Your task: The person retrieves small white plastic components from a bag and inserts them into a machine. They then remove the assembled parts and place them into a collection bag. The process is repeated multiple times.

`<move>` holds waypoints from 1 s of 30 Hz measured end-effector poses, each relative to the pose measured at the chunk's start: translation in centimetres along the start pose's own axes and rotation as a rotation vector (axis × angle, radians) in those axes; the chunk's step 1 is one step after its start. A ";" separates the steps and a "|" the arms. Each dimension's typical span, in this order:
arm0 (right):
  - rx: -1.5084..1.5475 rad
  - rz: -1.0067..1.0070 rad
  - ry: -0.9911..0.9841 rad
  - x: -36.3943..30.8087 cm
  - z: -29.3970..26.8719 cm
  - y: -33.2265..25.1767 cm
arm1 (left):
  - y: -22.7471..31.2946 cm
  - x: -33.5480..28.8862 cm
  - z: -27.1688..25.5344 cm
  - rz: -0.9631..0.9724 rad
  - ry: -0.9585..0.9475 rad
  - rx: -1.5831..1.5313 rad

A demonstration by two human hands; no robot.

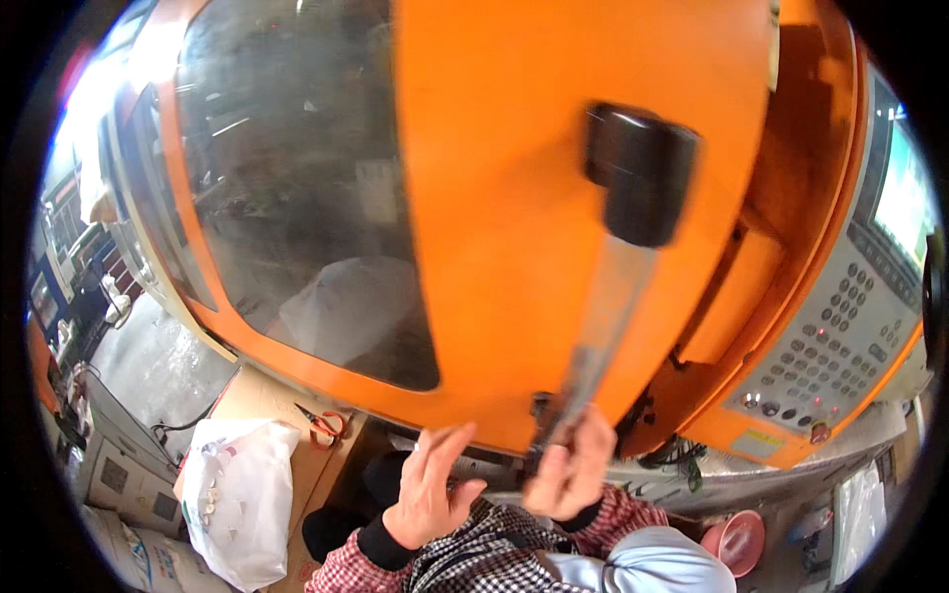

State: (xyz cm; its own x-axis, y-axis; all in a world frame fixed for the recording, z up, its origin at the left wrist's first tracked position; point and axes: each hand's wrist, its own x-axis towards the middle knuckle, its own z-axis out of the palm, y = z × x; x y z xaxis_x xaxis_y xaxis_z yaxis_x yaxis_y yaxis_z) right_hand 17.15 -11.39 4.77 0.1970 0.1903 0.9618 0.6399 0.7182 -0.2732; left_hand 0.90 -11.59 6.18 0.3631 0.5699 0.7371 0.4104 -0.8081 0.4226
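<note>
In front of me is a large orange machine door (504,217) with a dark window (306,168). A metal-barred door handle (611,301) with a black upper end stands out from it, slanting down toward me. At its lower end my right hand (573,465) is closed around the bar, its fingers slightly blurred. To the left, my left hand (432,489) is raised near the door's bottom edge. Its fingers are stretched out and the thumb stands apart, with nothing in it.
A white plastic bag (242,504) of small pale pieces rests at lower left, beside scissors (324,426) on a cardboard surface (259,395). On the right is a control panel (820,356) with buttons and a lit screen. A pink bucket (736,544) stands at lower right.
</note>
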 end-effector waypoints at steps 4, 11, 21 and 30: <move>0.352 0.013 -0.088 -0.6 4.3 -0.3 | -1.0 1.7 1.0 -0.154 0.085 -0.169; 0.351 -0.034 -0.223 -4.6 4.9 3.9 | -4.0 2.1 -0.2 -0.286 0.394 -0.201; -0.234 0.362 -1.162 -6.3 3.3 20.3 | -10.2 1.5 -4.7 -0.374 0.646 -0.122; -0.293 0.366 -1.264 -5.6 5.3 21.3 | -12.4 1.5 -7.7 -0.525 0.713 -0.015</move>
State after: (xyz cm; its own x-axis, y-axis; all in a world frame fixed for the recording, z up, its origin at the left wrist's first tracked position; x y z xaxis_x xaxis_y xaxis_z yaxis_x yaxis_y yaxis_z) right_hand 25.72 6.42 -6.35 -0.3235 0.9344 0.1488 0.8633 0.3559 -0.3578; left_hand -10.09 -1.85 6.07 -0.4785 0.6433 0.5977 0.3652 -0.4732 0.8017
